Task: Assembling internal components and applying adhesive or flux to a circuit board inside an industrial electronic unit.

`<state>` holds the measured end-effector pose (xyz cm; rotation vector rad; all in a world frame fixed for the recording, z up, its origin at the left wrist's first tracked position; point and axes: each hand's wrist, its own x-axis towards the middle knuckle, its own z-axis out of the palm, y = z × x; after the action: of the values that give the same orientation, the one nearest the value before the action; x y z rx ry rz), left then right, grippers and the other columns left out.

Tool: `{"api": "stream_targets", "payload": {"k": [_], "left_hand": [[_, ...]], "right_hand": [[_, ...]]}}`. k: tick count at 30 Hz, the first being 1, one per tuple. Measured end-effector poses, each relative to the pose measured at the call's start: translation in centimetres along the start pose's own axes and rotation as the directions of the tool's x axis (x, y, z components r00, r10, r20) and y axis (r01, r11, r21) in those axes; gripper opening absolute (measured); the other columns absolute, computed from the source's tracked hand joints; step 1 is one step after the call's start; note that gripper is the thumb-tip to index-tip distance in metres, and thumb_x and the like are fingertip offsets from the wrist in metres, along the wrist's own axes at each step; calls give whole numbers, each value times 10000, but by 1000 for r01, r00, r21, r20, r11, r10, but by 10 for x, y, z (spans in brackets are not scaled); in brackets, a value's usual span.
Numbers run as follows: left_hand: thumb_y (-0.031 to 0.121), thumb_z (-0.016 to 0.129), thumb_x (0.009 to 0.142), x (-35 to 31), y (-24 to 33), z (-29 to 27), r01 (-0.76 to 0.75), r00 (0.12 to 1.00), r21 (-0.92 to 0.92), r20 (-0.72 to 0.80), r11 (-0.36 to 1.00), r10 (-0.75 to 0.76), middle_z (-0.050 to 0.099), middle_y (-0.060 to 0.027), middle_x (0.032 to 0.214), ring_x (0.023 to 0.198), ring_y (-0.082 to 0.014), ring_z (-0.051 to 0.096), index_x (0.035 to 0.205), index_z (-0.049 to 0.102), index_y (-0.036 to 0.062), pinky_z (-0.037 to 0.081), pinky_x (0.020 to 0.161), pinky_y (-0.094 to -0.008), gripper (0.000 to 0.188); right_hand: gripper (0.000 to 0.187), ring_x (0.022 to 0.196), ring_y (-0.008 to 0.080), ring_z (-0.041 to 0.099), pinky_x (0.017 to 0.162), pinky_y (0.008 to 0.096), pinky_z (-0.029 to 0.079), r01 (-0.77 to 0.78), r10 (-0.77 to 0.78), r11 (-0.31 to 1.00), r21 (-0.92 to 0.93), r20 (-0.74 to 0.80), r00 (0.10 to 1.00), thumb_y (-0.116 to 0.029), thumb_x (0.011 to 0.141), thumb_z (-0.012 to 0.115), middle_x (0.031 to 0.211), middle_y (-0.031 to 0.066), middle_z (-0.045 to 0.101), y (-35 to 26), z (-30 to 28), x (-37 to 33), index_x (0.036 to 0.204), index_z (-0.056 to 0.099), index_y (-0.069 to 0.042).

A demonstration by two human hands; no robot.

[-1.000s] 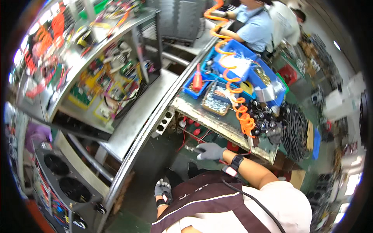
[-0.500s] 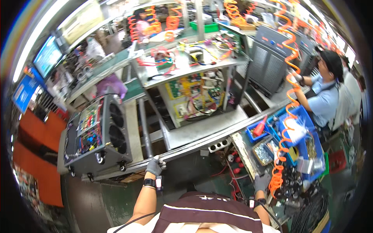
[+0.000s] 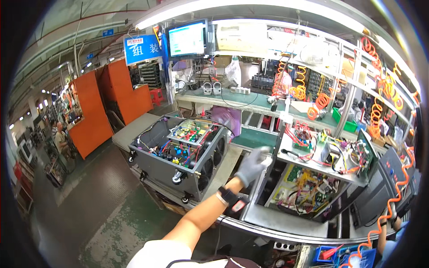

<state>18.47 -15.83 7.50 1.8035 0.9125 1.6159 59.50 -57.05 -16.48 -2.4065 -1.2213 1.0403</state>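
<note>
My left hand (image 3: 254, 167), in a grey glove, reaches forward with blurred fingers that look stretched out. It is at the near left upper corner of a metal cabinet (image 3: 273, 166) standing on the line; whether it touches the cabinet I cannot tell. Wires and circuit boards (image 3: 304, 185) show in the cabinet's open side, and a further wired assembly (image 3: 339, 154) lies on its top. Left of my arm, a dark grey open case (image 3: 165, 172) with castors, fans and a populated board lies on the line. My right hand is out of view.
A metal rail (image 3: 268, 232) edges the line in front of me. Orange coiled hoses (image 3: 393, 201) hang at the right, near blue bins (image 3: 357, 258) and a co-worker's arm (image 3: 382, 236). Behind stand a shelf (image 3: 246, 98) and a monitor (image 3: 187, 39); orange panels (image 3: 89, 116) are at the left.
The view has swung left and upward. My left hand has left the rail edge and moved forward to the cabinet's corner. My right hand, earlier by the side bench, has gone out of view.
</note>
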Motion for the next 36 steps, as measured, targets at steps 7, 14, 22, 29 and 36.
{"api": "stream_targets", "payload": {"k": [7,14,22,29,36], "left_hand": [[287,724,848,138,31,45,-454,889,307,92,836,449,551,-214,1262,1228,-403,513,1320,521,59,411,1063,-430,563],[-57,553,718,159,-9,60,-601,795,101,-30,793,606,582,-164,971,986,-384,578,1020,623,41,468,890,-463,325],[145,556,853,164,-25,60,-607,770,-227,70,761,635,594,-226,1140,1101,-379,578,1113,597,-26,454,974,-463,314],[4,466,940,170,-39,56,-556,830,37,-22,830,557,609,-272,1238,1192,-358,580,1147,602,-99,437,1050,-433,268],[35,472,921,171,-41,49,-613,789,94,32,784,613,597,-278,1273,1172,-354,582,1174,597,-100,435,1065,-455,313]], "right_hand": [[450,1128,350,645,987,399,483,116,-116,993,-1,-103,988,-271,852,691,1176,212,692,-97,-6,41,1219,655,-14],[480,1119,333,652,977,397,494,-59,57,998,-13,-122,991,-332,836,720,1165,200,698,-149,-4,79,1235,664,-72],[612,1152,382,629,977,460,493,-149,149,988,25,25,989,-534,938,517,1315,155,631,-176,-38,78,1437,509,-181],[325,899,315,683,793,408,525,-82,381,893,442,-649,658,-333,823,718,943,136,716,-100,-55,83,1012,690,-71],[373,933,318,677,845,412,512,-260,428,904,340,-758,492,-329,812,747,998,150,714,-4,-72,129,1049,683,-48]]}}
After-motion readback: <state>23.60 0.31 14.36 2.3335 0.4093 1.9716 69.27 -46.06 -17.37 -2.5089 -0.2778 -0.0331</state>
